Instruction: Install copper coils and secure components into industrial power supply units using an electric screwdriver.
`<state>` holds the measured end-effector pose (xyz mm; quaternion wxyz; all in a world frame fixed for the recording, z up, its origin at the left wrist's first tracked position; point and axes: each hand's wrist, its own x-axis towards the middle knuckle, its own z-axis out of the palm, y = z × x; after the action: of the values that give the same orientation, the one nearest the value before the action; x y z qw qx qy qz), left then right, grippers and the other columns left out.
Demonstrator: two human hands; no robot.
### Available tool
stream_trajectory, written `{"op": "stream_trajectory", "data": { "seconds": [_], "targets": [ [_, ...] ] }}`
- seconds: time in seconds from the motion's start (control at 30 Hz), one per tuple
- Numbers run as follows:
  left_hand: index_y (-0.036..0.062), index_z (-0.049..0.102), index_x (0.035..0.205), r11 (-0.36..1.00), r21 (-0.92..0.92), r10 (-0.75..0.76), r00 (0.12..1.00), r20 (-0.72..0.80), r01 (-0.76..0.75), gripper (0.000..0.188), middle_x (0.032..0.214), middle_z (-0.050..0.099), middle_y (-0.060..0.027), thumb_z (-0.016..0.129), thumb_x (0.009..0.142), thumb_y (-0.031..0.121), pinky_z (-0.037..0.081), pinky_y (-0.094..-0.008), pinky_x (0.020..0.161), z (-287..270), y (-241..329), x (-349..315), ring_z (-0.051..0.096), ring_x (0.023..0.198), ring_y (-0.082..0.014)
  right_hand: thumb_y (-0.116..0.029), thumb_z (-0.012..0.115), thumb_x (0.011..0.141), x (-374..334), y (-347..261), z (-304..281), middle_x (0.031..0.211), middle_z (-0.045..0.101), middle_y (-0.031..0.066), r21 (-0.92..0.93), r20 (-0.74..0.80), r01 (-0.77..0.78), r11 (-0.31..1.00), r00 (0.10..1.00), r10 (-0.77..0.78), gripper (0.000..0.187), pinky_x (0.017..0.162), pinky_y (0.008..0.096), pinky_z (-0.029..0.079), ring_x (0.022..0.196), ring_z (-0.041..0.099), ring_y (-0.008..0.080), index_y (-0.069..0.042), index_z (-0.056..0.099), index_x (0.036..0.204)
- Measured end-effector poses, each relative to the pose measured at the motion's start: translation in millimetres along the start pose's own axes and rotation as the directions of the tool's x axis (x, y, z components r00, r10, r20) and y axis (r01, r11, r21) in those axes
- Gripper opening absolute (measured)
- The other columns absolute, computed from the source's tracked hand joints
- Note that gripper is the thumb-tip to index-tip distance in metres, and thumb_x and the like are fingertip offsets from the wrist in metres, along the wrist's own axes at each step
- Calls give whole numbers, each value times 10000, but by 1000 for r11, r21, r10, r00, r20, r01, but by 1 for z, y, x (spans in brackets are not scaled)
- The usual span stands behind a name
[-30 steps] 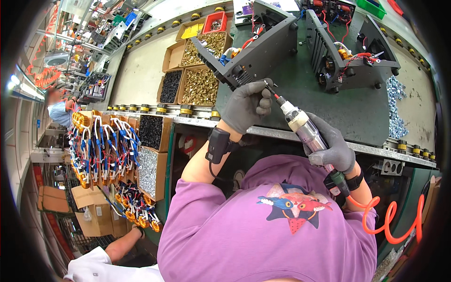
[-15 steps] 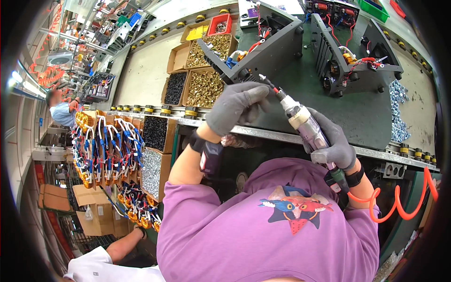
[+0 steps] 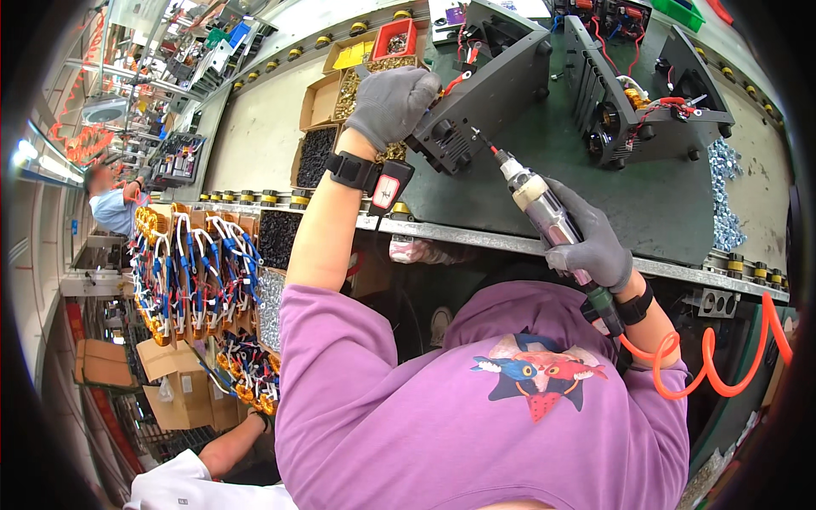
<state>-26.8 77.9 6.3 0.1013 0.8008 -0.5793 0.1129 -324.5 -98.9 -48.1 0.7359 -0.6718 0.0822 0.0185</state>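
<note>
My right hand [image 3: 591, 242], in a grey glove, is wrapped round a pneumatic screwdriver [image 3: 548, 212] with a coiled orange hose. A small screw [image 3: 476, 133] appears to sit at its bit tip, just in front of a black metal casing [image 3: 497, 89] on the bench. My gloved left hand [image 3: 393, 106] is closed over the left end of this casing, its fingertips partly hidden. Red and white wires [image 3: 456, 82] rise from inside the casing. A second black casing [image 3: 603, 110] with fans, a copper coil and red wires stands to the right, apart from both hands.
Cardboard boxes of brass parts [image 3: 347, 98] and black screws [image 3: 316, 157] lie left of my left hand. Blue-silver fasteners [image 3: 722, 191] are heaped at the right. Wired copper coils [image 3: 183, 272] fill the left side. One co-worker [image 3: 115, 204] is far left; another's arm [image 3: 234, 446] is lower left.
My left hand has moved up and away from the screwdriver's tip to the left end of the near casing. The screwdriver stays in my right hand, shifted slightly down and left.
</note>
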Motion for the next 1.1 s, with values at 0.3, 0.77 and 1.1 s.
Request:
{"op": "stream_trajectory", "data": {
  "seconds": [0.3,0.77,1.1],
  "targets": [
    [62,634,946,1000,-13,-4,1000,-12,3,367,912,654,-139,389,980,334,482,-402,727,-1,2,0,627,862,-351,-191,692,583,20,-11,10,1010,594,102,11,-1,35,999,999,-35,927,657,271,508,755,588,134,20,390,1433],
    [108,561,848,918,397,103,978,-182,-23,103,668,533,-23,598,843,205,452,-336,512,23,121,-27,598,595,-207,-149,694,641,0,-22,-21,901,581,123,287,117,-95,953,991,63,912,473,264,475,566,572,141,40,321,1451],
    [46,684,877,963,265,-85,889,450,-41,142,854,679,-157,561,831,98,548,-372,633,82,139,16,686,728,-265,-177,728,554,-72,-15,-43,1084,587,101,226,-94,-59,972,992,82,999,708,260,510,842,594,132,39,349,1454]
  ]
}}
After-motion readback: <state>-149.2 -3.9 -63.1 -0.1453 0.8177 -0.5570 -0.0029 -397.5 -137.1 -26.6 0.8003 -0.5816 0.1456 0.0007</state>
